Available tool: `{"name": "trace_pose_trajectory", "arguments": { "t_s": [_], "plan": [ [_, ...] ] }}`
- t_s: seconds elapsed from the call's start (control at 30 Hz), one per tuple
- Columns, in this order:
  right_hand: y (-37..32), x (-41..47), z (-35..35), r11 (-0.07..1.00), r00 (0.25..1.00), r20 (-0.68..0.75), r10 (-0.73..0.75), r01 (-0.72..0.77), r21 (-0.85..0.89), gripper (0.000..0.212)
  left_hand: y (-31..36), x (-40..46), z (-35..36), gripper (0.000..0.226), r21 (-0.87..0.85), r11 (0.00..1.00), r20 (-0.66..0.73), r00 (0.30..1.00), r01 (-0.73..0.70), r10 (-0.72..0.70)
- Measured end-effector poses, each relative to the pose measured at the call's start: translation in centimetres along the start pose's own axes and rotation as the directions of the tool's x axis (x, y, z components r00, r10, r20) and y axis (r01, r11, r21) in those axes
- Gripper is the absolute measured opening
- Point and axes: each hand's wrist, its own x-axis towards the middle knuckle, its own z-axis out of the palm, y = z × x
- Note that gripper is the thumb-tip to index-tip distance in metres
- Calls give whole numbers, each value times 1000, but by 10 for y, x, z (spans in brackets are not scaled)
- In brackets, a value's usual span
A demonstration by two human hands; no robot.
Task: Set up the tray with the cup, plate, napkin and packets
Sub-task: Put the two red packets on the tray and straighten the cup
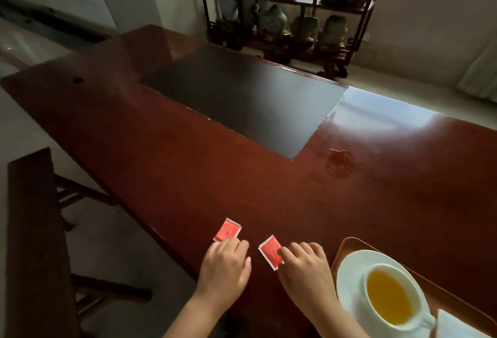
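Worktop (188,176): a long dark-red polished surface with a black inset panel (242,104); it carried everything, and the items sat at its near edge, within easy reach.
Tray (347,243): a brown tray lay at the near right corner, partly out of view, apparently the collecting place for the set.
Plate (349,278): the white plate sat on the tray under the cup, likely serving as a saucer.
Cup (390,297): the white cup stood on the plate, filled with yellow liquid, so it was best left unmoved.
Napkin (454,324): a white folded sheet on the tray beside the cup was probably the napkin.
Left hand (226,265): its curled fingers rested on the near edge of the left packet (227,230), seemingly to gather it.
Right hand (306,265): its fingertip and thumb pinched the right packet (271,253), which lay flat on the worktop.
Packets: both red packets lay off the tray, to its left, so they seemed the last pieces to move.
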Motion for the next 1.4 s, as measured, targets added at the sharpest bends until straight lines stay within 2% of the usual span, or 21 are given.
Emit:
{"name": "trace_pose_trajectory", "arguments": {
  "t_s": [0.13, 0.3, 0.47, 0.53, 0.67, 0.83, 1.0, 1.13, 1.2, 1.3, 1.4],
  "plan": [
    [-24, 20, 29, 995, 994, 43, 97, -95, -31, 32, -58, 17, 0, 23, 31, 998, 104, 993, -54, 51],
    [-34, 25, 51, 939, 929, 137, 344, -343, -35, 36, -102, 40, 18, 31, 35, 990, 253, 960, -134, 121],
    [-41, 30, 63, 937, 926, 148, 347, -336, -97, 53, -105, 58, 42, 41, 55, 976, 300, 936, -210, 185],
    [-39, 33, 65, 934, 923, 154, 352, -337, -118, 56, -102, 61, 49, 49, 91, 975, 318, 934, -201, 163],
    [-38, 34, 71, 928, 918, 164, 362, -337, -162, 54, -100, 60, 58, 64, 127, 976, 362, 924, -175, 119],
    [-35, 34, 76, 937, 944, 119, 308, -279, -209, 40, -100, 63, 62, 63, 162, 963, 369, 918, -217, 145],
    [-29, 33, 76, 945, 989, 67, 134, -107, -310, 41, -97, 60, 58, 46, 94, 964, 267, 939, -247, 215],
    [-25, 27, 78, 904, 996, 88, 8, 31, -427, 43, -104, 53, 58, 50, 29, 947, 107, 943, -319, 314],
    [-25, 23, 81, 883, 996, 80, -29, 63, -466, 42, -112, 51, 58, 49, -27, 935, 36, 934, -355, 356],
    [-27, 15, 85, 870, 995, 78, -60, 90, -484, 42, -122, 48, 54, 45, -100, 918, 26, 921, -384, 388],
    [-29, 12, 86, 901, 997, 67, -27, 53, -431, 43, -122, 46, 50, 29, -223, 934, 29, 955, -281, 294]
  ]
}}
